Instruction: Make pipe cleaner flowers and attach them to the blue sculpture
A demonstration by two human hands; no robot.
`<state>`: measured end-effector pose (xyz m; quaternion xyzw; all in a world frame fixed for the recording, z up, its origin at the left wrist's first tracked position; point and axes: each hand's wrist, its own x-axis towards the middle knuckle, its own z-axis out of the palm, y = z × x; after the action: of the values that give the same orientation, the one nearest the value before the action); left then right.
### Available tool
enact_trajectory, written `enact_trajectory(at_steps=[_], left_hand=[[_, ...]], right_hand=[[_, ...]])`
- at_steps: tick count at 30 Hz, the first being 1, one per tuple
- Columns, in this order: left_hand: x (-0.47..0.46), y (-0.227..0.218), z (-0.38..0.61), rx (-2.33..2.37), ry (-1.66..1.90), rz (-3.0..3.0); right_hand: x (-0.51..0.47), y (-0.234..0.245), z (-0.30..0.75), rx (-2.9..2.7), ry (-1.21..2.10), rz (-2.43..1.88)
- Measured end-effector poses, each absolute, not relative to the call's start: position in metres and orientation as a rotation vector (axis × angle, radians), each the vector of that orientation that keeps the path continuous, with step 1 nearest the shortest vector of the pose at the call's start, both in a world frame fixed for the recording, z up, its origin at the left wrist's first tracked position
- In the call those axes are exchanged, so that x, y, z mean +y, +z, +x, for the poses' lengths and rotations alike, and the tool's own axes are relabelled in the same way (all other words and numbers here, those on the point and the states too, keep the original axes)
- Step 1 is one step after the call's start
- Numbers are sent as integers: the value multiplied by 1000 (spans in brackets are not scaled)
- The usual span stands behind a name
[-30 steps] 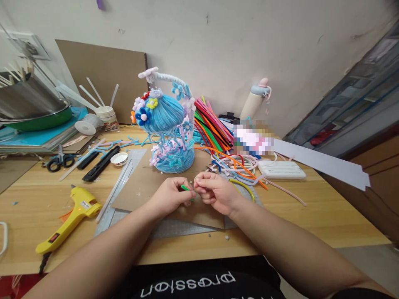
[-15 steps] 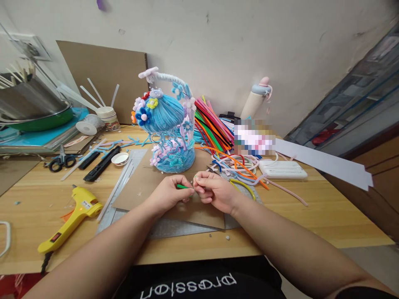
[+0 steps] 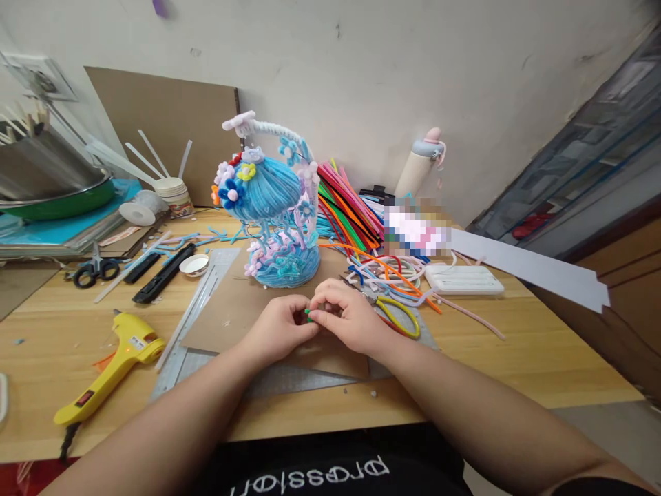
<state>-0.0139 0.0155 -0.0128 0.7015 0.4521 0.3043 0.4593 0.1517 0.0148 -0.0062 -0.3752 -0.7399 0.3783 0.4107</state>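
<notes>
Left hand (image 3: 281,327) and right hand (image 3: 347,311) pinch green piece (image 3: 308,315) together, person's side of ornament (image 3: 268,189) | loosened fingertips could drop it | right hand swinging outward could nudge pliers (image 3: 412,313), right of ornament

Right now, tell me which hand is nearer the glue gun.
Left. The left hand is right of the glue gun; the right hand is farther right, beyond the left.

Head-worn view, directed forward and down at close range: bare left hand (image 3: 281,328) and bare right hand (image 3: 348,318) central, flat whitish wall (image 3: 372,76) beyond.
</notes>
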Motion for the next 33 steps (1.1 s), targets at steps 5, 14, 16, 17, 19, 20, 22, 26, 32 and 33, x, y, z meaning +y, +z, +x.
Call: enact_trajectory(at_steps=[5, 14, 16, 17, 19, 20, 22, 26, 32, 33], left_hand=[[16, -12, -14, 1120, 709, 1577], [20, -6, -15, 1048, 806, 1145], [22, -8, -15, 1026, 781, 1034], [22, -10, -15, 1014, 783, 987], [24, -12, -15, 985, 810, 914], [24, -13, -15, 964, 824, 890], [25, -15, -16, 921, 836, 862], [26, -14, -17, 892, 863, 828], [24, -10, -17, 937, 829, 879], [24, -9, -17, 965, 826, 917]], right_hand=[[15, -13, 148, -1745, 974, -1081], [21, -18, 149, -1332, 1421, -1205], [19, -16, 151, -1481, 1252, -1217], [17, -14, 151, -1604, 1073, -1193], [12, -8, 152, -1863, 661, -1100], [9, -5, 153, -1978, 500, -1054], [5, -1, 153, -2134, 321, -1020], [5, 0, 155, -2137, 163, -1104], [15, -1, 162, -2422, 140, -1054], [17, -1, 163, -2450, 123, -1040]])
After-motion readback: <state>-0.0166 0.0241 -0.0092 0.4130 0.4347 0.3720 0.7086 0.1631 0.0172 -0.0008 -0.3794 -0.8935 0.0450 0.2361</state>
